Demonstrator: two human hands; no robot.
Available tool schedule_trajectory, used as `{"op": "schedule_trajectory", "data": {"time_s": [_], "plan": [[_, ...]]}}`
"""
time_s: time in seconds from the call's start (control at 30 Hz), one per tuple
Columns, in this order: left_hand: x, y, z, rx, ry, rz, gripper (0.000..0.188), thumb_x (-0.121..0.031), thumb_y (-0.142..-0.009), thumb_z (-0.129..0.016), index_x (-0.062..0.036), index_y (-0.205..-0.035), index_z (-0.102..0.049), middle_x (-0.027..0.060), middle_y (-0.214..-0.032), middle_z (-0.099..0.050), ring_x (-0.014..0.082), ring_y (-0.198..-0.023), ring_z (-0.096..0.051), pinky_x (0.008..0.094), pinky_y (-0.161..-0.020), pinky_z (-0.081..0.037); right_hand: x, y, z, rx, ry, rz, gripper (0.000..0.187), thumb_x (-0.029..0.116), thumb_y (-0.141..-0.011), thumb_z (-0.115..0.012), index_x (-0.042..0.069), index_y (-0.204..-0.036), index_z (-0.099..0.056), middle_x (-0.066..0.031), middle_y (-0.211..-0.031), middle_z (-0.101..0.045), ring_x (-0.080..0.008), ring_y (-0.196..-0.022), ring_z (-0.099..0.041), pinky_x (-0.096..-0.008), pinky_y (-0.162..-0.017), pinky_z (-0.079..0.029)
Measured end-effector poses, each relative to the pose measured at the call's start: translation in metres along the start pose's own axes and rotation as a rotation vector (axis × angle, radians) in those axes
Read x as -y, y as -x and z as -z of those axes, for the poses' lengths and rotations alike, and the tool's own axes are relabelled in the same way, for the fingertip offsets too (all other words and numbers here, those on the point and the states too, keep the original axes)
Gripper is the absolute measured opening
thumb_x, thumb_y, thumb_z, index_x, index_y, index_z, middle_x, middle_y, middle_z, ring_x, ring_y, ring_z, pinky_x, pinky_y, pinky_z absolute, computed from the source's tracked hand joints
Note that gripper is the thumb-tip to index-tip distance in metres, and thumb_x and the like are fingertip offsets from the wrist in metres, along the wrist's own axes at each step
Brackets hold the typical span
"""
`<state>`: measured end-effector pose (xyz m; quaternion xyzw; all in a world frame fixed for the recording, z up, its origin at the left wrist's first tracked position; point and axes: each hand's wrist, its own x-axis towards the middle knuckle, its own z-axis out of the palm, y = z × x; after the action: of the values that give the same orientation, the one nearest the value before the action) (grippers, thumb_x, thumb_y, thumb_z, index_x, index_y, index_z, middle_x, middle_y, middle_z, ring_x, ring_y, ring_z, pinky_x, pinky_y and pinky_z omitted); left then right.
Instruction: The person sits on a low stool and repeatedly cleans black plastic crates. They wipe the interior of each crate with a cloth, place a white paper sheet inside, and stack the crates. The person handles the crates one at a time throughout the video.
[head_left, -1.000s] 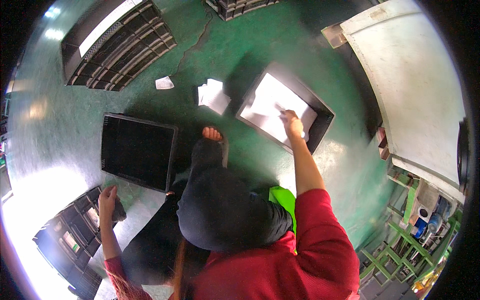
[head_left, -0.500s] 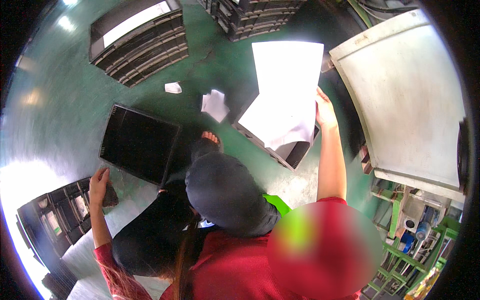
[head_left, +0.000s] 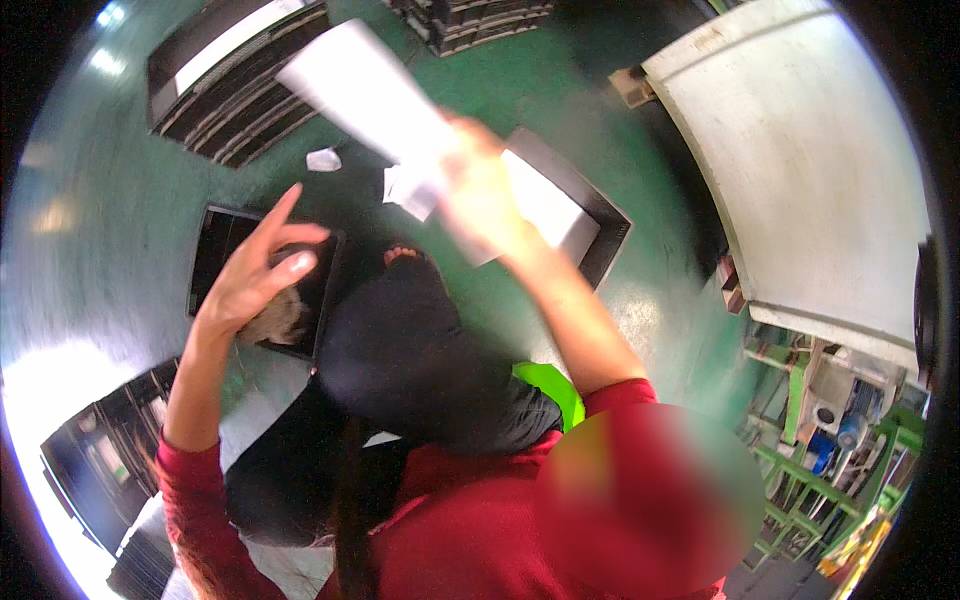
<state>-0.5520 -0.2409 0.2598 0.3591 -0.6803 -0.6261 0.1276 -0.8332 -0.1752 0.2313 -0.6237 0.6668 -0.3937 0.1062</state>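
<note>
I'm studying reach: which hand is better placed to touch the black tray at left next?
Probably the left hand: it appears over the black tray, whereas the right hand holds a white sheet.

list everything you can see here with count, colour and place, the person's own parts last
sheet: one, white, gripped in the right hand
lump: one, grey-brown, at the left hand, kind unclear
right bin: one, grey to black, on the floor, white paper inside
left bin: one, black, on the floor, partly behind the left hand
loose papers: several, white, on the floor, upper middle
crates: several, black, top left, top centre, lower left
panel: one, off-white, right side
frame: one, green, lower right
lime-green item: one, beside the trousers, kind unclear
floor: one, green, throughout
trousers: one pair, dark, centre
top: one, red, bottom
toes: bare, centre
hands: two, bare, upper left and upper middle
</note>
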Motion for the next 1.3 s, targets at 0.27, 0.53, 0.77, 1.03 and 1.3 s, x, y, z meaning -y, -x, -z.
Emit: {"op": "schedule_trajectory", "data": {"time_s": [0.27, 0.53, 0.77, 1.03, 1.3], "plan": [[0.017, -0.050, -0.014, -0.558, 0.079, 0.218, 0.035, -0.021, -0.092, -0.058, 0.0041, -0.116, -0.057, 0.0065, -0.112, -0.059, 0.0144, -0.101, -0.053, 0.0278, -0.090, -0.040, -0.170, 0.060, -0.019, -0.031, -0.339, -0.488, 0.034, 0.022, -0.089, -0.060, 0.004, -0.118, -0.058, -0.0122, -0.123, -0.057, -0.0257, -0.106, -0.058, -0.0384, -0.093, -0.046], [0.034, -0.002, 0.045, -0.886, 0.058, 0.393, 0.056, -0.036, -0.084, -0.066, 0.0051, -0.121, -0.055, 0.0132, -0.116, -0.058, 0.0219, -0.107, -0.053, 0.0318, -0.094, -0.039, -0.296, 0.183, -0.051, 0.634, 0.498, -0.695, 0.113, 0.048, -0.057, -0.081, 0.034, -0.147, -0.014, -0.0086, -0.155, 0.004, -0.0341, -0.142, -0.002, -0.0681, -0.104, -0.016], [0.035, 0.029, 0.071, -0.961, 0.011, 0.595, 0.062, -0.042, -0.084, -0.064, 0.0056, -0.123, -0.055, 0.0146, -0.119, -0.057, 0.0226, -0.105, -0.055, 0.0325, -0.094, -0.041, -0.313, 0.179, -0.036, 0.699, 0.559, -0.695, 0.071, 0.035, -0.081, -0.066, 0.040, -0.141, -0.029, -0.0038, -0.154, -0.011, -0.0248, -0.141, -0.015, -0.0556, -0.108, -0.027], [0.030, 0.073, 0.087, -0.937, -0.182, 0.438, 0.061, -0.044, -0.089, -0.056, 0.0056, -0.124, -0.054, 0.0158, -0.119, -0.057, 0.0201, -0.105, -0.055, 0.0331, -0.096, -0.040, -0.315, 0.159, 0.080, 0.057, -0.676, -0.949, 0.026, 0.023, -0.089, -0.060, 0.003, -0.106, -0.065, 0.0015, -0.096, -0.063, -0.0084, -0.088, -0.057, -0.0218, -0.076, -0.045], [0.113, 0.098, 0.091, -0.715, 0.411, 0.568, 0.050, -0.038, -0.090, -0.053, -0.0005, -0.121, -0.056, 0.0126, -0.117, -0.059, 0.0245, -0.104, -0.056, 0.0370, -0.092, -0.043, -0.273, 0.134, 0.144, -0.253, -0.782, -0.911, 0.059, 0.024, -0.081, -0.057, -0.001, -0.133, -0.044, -0.0097, -0.130, -0.052, -0.0230, -0.118, -0.051, -0.0337, -0.100, -0.041]]}}
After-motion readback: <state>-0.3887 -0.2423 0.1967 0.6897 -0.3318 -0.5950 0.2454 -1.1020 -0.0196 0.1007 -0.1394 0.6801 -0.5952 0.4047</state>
